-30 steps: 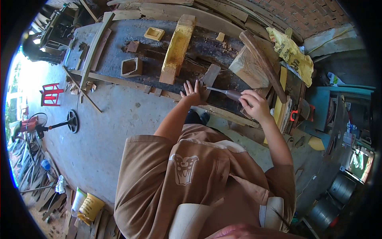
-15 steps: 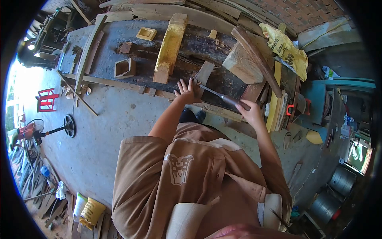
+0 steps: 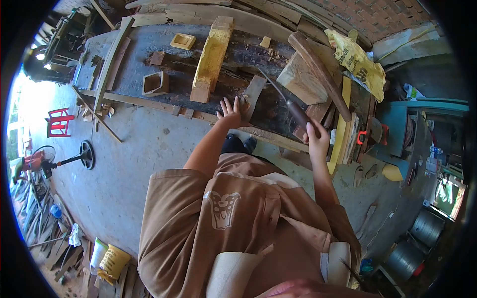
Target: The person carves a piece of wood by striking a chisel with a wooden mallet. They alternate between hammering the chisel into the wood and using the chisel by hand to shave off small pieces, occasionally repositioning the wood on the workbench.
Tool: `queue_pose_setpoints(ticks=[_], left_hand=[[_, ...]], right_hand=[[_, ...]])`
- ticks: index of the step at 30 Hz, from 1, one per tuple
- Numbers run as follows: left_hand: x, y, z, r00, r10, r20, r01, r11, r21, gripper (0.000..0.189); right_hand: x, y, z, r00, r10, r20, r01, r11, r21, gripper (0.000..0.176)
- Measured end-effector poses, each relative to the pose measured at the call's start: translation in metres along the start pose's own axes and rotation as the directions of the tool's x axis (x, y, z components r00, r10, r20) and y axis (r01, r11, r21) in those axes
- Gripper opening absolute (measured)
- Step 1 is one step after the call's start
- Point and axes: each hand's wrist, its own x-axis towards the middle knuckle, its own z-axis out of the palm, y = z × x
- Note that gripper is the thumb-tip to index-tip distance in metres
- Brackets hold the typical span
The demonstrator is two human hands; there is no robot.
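At the near edge of the dark bench, my left hand (image 3: 229, 113) lies with its fingers spread, beside a small round-ended piece of wood (image 3: 243, 103) and a flat grey wood strip (image 3: 255, 94). Whether it presses on the small piece I cannot tell. My right hand (image 3: 317, 138) is closed around the dark handle of a long thin-bladed tool (image 3: 297, 113). The blade points up and left over the bench, its tip beyond the grey strip. A yellow hollowed beam (image 3: 213, 57) lies left of the strip, and a big wood block (image 3: 303, 79) right of it.
A wooden mallet-like bar (image 3: 320, 74) leans across the block. Farther left are an open wooden box (image 3: 155, 84), a yellow tray (image 3: 183, 41) and a long plank (image 3: 112, 67). A yellow sack (image 3: 355, 62) lies at the back right, and a red chair (image 3: 59, 123) stands on the floor.
The tool has swung upright, its tip moving away from my left hand toward the back of the bench. My right hand has turned with it. My left hand has barely shifted.
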Motion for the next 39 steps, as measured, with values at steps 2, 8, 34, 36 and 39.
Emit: queue_pose_setpoints(ticks=[2, 8, 34, 36, 39], left_hand=[[-0.001, 0.001, -0.003, 1.0, -0.009, 0.0, 0.009, 1.0, -0.002, 0.13], [-0.001, 0.0, -0.002, 1.0, 0.006, -0.009, -0.006, 1.0, 0.002, 0.129], [-0.003, -0.002, -0.003, 0.998, 0.046, -0.031, -0.047, 0.999, -0.006, 0.13], [-0.002, -0.001, -0.002, 0.998, 0.054, -0.032, -0.054, 0.998, -0.009, 0.13], [0.0, -0.002, -0.002, 0.999, 0.042, -0.023, -0.042, 0.999, -0.016, 0.13]], right_hand=[[0.004, -0.008, 0.0, 0.999, -0.048, -0.017, 0.046, 0.994, -0.097, 0.029], [0.006, -0.014, -0.01, 0.982, -0.008, 0.186, 0.066, 0.949, -0.307, 0.03], [0.042, -0.079, 0.082, 0.712, -0.418, 0.564, 0.647, 0.703, -0.297, 0.033], [0.045, -0.081, 0.077, 0.723, -0.419, 0.549, 0.639, 0.709, -0.3, 0.035], [0.051, -0.073, 0.063, 0.773, -0.368, 0.516, 0.587, 0.724, -0.363, 0.033]])
